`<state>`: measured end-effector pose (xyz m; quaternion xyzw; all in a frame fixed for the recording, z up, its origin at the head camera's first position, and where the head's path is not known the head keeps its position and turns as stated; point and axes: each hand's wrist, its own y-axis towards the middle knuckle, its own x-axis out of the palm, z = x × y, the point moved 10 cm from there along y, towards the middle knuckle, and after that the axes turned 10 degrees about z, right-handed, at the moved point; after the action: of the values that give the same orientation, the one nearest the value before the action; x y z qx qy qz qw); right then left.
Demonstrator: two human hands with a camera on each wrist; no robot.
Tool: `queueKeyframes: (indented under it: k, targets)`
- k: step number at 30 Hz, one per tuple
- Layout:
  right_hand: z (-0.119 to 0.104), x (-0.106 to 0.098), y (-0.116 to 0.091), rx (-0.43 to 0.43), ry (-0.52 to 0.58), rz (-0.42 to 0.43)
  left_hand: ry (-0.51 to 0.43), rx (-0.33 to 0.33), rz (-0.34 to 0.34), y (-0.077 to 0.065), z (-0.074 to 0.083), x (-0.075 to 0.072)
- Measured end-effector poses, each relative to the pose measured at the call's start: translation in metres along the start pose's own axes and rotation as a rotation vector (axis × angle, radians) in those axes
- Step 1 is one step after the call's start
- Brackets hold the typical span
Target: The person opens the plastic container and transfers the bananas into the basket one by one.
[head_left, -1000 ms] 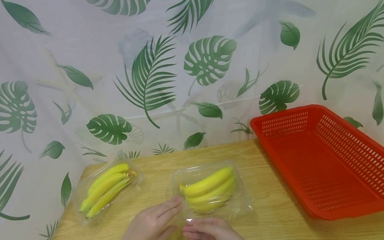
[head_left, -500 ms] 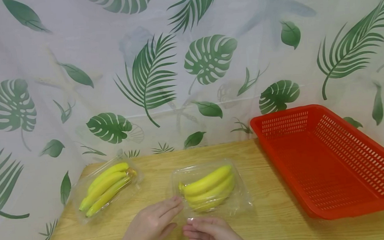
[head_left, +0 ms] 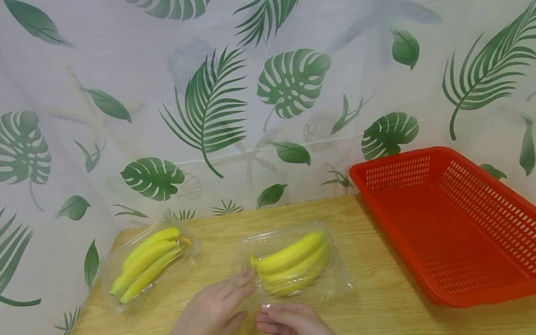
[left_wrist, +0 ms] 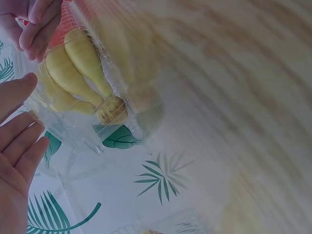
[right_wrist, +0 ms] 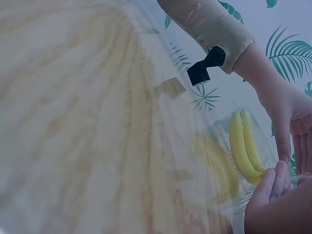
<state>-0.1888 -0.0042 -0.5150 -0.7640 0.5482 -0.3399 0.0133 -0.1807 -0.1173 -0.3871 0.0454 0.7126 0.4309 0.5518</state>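
So, looking down from the head camera, the left hand [head_left: 214, 306] has its fingers pretty straight, tips right by the left side of the nearer clear pack [head_left: 336, 282]. A bunch of bananas [head_left: 293, 267] lies inside it, in the middle of the wooden table [head_left: 218, 254]. The right hand [head_left: 300, 325] sits at that pack's near edge, fingers loosely bent and close together with the thumb alongside; can't tell if it's pinching the plastic. Over to the left there's a second clear pack [head_left: 109, 274] with more bananas [head_left: 149, 266], tilted on a diagonal. A red basket [head_left: 397, 246] is on the right, and a leaf-print sheet [head_left: 341, 17] hangs behind everything.

Left wrist view: the left hand's fingers are extended and nearly together, and the nearer pack's bananas show stem end toward the camera, with red basket behind. Half the view is blurry.

Right wrist view: fingertips of both hands are close together, and a sleeve [right_wrist: 214, 31] with a black piece [right_wrist: 207, 66] covers the left arm. Bananas show beside them; can't tell which pack.
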Motion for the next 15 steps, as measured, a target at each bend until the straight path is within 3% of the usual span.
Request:
queueKeyframes:
  k: [15]
  targets:
    - [0.006, 0.0022, 0.0051, 0.015, -0.008, 0.027, -0.051, -0.044, -0.034, 0.0012, -0.01, 0.0025]
